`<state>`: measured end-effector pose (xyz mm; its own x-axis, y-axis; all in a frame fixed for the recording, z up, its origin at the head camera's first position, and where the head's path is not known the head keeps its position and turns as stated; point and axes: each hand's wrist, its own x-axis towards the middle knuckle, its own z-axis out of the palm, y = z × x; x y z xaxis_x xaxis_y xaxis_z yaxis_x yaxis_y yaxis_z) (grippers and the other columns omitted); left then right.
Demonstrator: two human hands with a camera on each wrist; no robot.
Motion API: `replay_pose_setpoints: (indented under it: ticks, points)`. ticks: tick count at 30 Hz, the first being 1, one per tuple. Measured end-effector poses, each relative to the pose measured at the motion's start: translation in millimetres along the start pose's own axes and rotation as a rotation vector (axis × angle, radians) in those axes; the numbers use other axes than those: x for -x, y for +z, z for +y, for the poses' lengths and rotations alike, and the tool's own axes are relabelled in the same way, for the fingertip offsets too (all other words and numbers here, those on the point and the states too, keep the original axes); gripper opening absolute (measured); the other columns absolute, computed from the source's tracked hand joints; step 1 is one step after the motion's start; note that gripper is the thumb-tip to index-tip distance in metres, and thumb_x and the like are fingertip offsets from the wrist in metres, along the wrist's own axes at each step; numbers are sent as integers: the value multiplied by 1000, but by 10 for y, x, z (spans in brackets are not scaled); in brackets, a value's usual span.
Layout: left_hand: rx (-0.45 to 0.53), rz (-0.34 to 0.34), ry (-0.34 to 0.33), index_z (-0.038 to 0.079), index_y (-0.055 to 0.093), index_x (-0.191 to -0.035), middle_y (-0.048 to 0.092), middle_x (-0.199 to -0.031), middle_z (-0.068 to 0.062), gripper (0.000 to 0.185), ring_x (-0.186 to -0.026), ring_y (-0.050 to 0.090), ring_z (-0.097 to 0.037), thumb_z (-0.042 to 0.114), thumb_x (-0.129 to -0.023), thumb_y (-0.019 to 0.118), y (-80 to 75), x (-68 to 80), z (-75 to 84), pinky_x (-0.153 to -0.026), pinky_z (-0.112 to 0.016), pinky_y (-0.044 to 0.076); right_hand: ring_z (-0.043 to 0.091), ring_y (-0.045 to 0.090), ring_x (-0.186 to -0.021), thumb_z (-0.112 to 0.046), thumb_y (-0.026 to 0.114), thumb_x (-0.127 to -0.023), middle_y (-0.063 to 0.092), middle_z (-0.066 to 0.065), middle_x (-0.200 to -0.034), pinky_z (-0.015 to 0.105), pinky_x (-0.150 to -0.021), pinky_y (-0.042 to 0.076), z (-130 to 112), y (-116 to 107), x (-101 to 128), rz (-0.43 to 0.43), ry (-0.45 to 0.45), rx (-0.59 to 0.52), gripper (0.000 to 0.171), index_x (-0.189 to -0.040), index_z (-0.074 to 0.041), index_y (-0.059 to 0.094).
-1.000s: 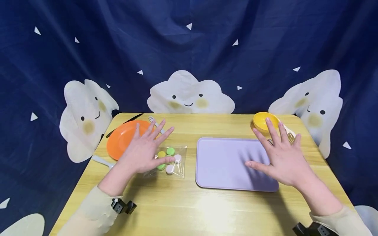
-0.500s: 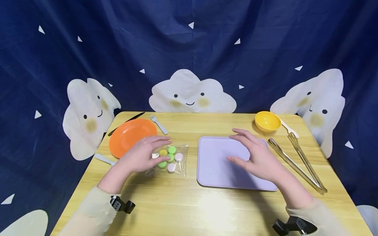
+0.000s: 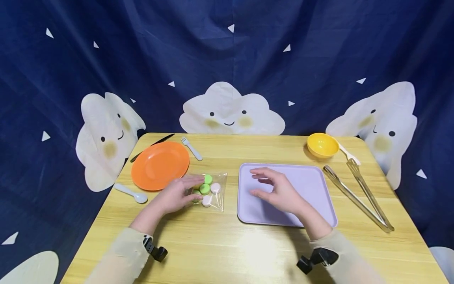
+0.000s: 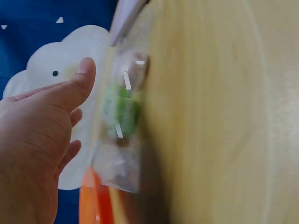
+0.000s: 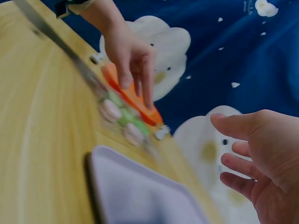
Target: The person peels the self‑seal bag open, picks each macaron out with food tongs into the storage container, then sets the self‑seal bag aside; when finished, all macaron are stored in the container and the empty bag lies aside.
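Observation:
My left hand (image 3: 178, 194) hovers at the left part of a clear plastic bag (image 3: 219, 197) of macarons, thumb and fingers apart and loosely bent. Green macarons (image 3: 205, 189) and pinkish-white macarons (image 3: 215, 188) show through the film; the hand hides others. In the left wrist view a gap separates the hand (image 4: 51, 112) from the blurred bag (image 4: 124, 163). My right hand (image 3: 280, 193) is above the lilac tray (image 3: 312, 185), its fingers loosely curved with nothing between them. The right wrist view likewise shows this hand (image 5: 261, 158) holding nothing.
An orange plate (image 3: 161, 165) lies at the left, with a black knife (image 3: 164, 139), a pale fork (image 3: 192, 149) and a pale spoon (image 3: 133, 194) around it. On the right are a yellow bowl (image 3: 322, 146), a white-handled utensil (image 3: 349, 154) and metal tongs (image 3: 358, 195).
Both hands have gone from spread fingers to loosely curved ones. The right hand has moved left over the tray, uncovering the tongs; the left has lowered slightly toward the bag, uncovering the plate and spoon.

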<state>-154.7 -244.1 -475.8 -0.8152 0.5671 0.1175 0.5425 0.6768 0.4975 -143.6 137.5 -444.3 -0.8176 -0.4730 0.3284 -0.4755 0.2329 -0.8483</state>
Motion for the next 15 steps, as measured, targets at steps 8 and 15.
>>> replay_pose_setpoints:
  ticks: [8, 15]
  points:
    - [1, -19, -7, 8, 68, -142, 60, -151, -7, 52, -144, 50, -29, 28, -96, 81, 144, 25, -125, -120, -54, 37, 47, 66, -118, 2, 85, -87, 69, 19, -131, 49, -104, 55, 137, 453, -103, -61, 64, -126, 50, -133, 4, 66]
    - [31, -10, -35, 10, 70, -140, 60, -150, -6, 49, -143, 51, -28, 31, -97, 79, 204, 50, -178, -121, -54, 36, 42, 67, -117, -3, 86, -88, 67, 24, -130, 47, -104, 55, 144, 779, -157, -146, 70, -103, 47, -129, 9, 67]
